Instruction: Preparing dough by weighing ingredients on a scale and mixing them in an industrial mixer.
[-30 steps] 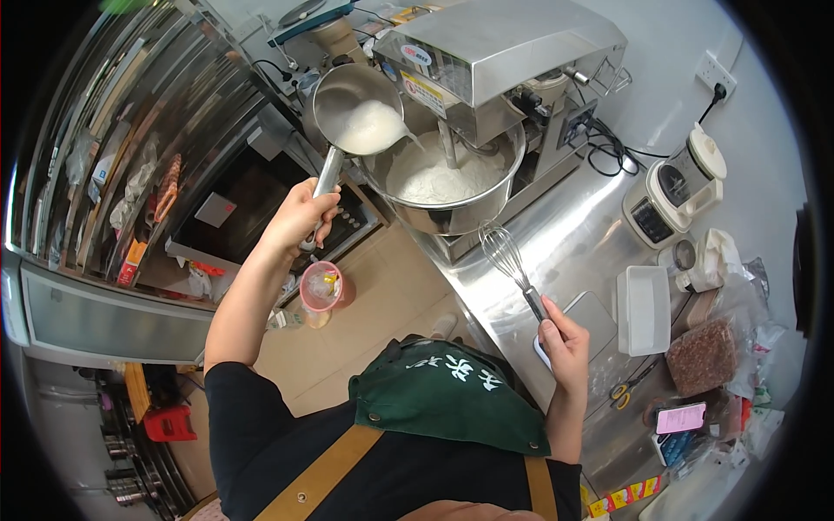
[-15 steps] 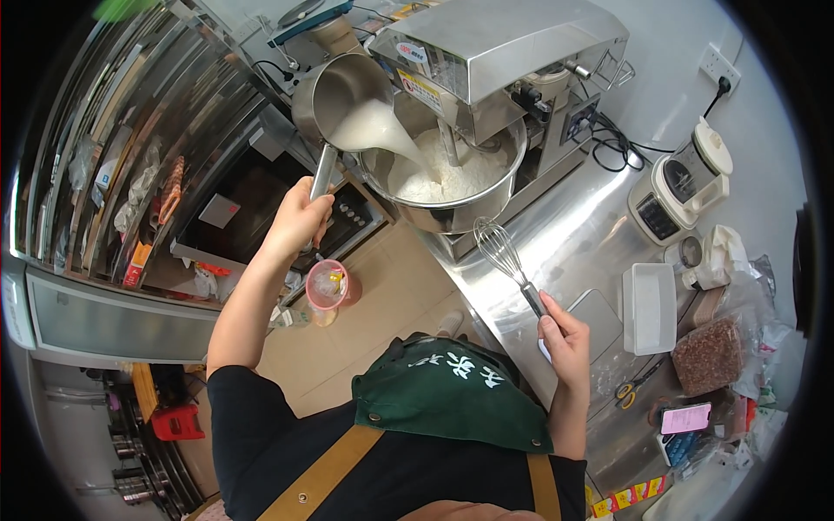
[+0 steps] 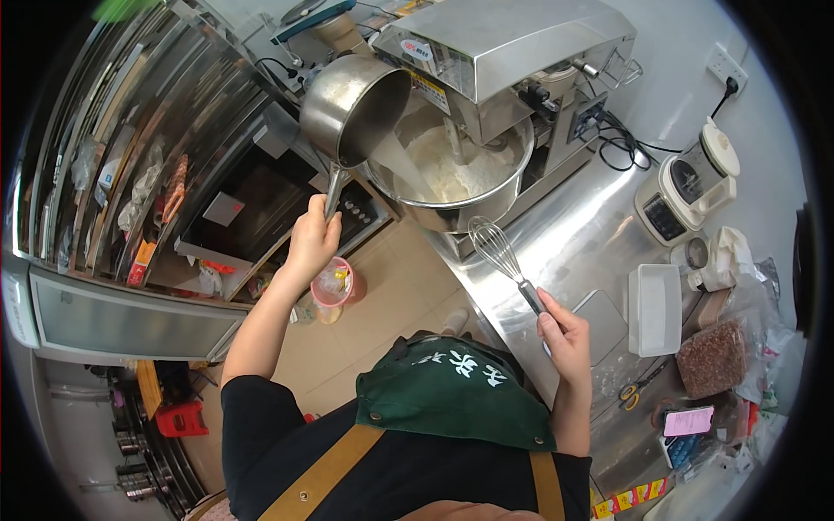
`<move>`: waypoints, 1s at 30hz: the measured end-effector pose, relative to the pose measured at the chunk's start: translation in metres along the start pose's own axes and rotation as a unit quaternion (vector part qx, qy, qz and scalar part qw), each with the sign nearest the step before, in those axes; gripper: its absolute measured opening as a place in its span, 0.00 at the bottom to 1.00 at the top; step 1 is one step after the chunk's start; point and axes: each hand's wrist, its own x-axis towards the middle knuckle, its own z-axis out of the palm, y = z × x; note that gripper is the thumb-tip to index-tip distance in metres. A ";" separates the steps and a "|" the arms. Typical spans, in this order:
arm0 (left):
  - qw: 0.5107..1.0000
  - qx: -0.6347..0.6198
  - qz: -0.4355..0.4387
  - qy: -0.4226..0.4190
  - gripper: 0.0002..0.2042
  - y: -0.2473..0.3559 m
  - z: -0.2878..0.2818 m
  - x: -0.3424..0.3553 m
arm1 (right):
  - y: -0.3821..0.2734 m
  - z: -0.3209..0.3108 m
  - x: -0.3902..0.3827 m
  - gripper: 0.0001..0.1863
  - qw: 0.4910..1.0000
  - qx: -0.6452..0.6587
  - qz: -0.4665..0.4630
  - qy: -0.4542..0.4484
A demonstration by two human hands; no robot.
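Observation:
My left hand (image 3: pixel 313 243) is closed round the handle of a metal saucepan (image 3: pixel 334 117). The pan is tipped to the right, and a stream of milky white liquid (image 3: pixel 404 167) runs from its lip into the steel mixing bowl (image 3: pixel 486 208). White flour (image 3: pixel 456 178) lies in the bowl, wet where the liquid meets it. Above it stands the steel stand mixer (image 3: pixel 530 52), its hook reaching down into the flour. My right hand (image 3: pixel 565 334) grips the black handle of a wire whisk (image 3: pixel 497 247), held up over the steel counter just right of the bowl.
A white blender (image 3: pixel 682 187), a white rectangular tub (image 3: pixel 653 310), scissors (image 3: pixel 638 389), a phone (image 3: pixel 687 421) and a bag of brown granules (image 3: pixel 712 358) sit on the counter to the right. A pink bin (image 3: pixel 343 282) stands on the floor. Tray racks (image 3: pixel 95 148) line the left.
The saucepan has tipped further over and moved slightly right, with my left hand raised a little beneath it. More liquid has spread in the bowl. The whisk has barely moved.

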 end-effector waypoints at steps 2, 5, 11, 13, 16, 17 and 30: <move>1.000 0.017 -0.002 -0.004 0.10 -0.002 0.001 -0.001 | -0.001 0.001 0.003 0.19 1.000 -0.002 -0.002 -0.006; 0.999 0.034 0.021 0.009 0.10 -0.006 0.003 -0.002 | -0.005 0.003 0.006 0.19 1.000 -0.004 -0.006 -0.012; 0.998 0.047 0.036 0.015 0.10 -0.007 0.003 -0.002 | -0.020 0.011 0.019 0.18 0.998 -0.037 -0.044 -0.029; 0.998 0.059 0.030 0.016 0.10 -0.008 0.003 -0.002 | -0.028 0.017 0.025 0.18 0.995 -0.063 -0.074 -0.031; 0.994 0.096 0.043 0.024 0.10 -0.012 0.004 -0.003 | -0.039 0.028 0.034 0.18 0.990 -0.083 -0.110 -0.040; 0.994 0.096 0.043 0.025 0.10 -0.012 0.004 -0.003 | -0.040 0.030 0.036 0.18 0.989 -0.080 -0.116 -0.040; 0.976 0.157 0.138 0.056 0.10 -0.020 0.004 -0.002 | -0.034 0.034 0.047 0.19 0.984 -0.100 -0.146 -0.030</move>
